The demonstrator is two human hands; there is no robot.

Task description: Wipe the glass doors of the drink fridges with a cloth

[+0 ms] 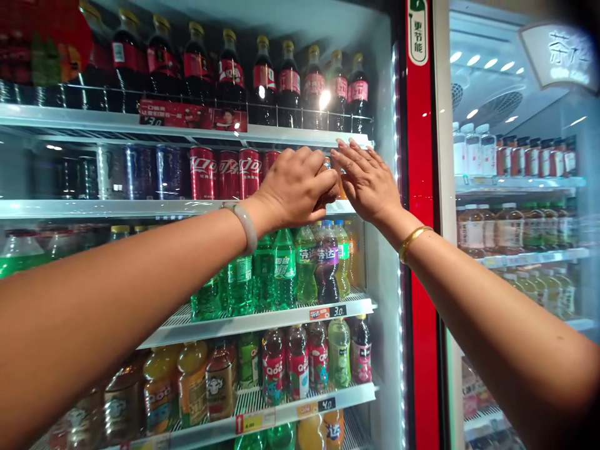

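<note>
My left hand point(300, 184), with a pale bangle point(246, 228) on its wrist, reaches up before the drinks cooler point(420, 187). Its fingers are curled closed; whether anything is in them is hidden. Just to its right is my right hand point(365, 178), fingers stretched out and palm forward, with a gold bangle point(412, 242) at the wrist. The two hands nearly meet, and I cannot tell if they touch the glass. Behind them are a row of red cola cans point(204, 174) and, lower, green soda bottles point(284, 265) and a purple-labelled bottle point(327, 265).
Cola bottles with yellow caps point(229, 72) line the top shelf. Juice bottles point(192, 381) and red-labelled bottles point(273, 365) stand lower, behind a shelf edge point(281, 320) with price tags. A second cooler holding bottled drinks point(509, 225) is at the right.
</note>
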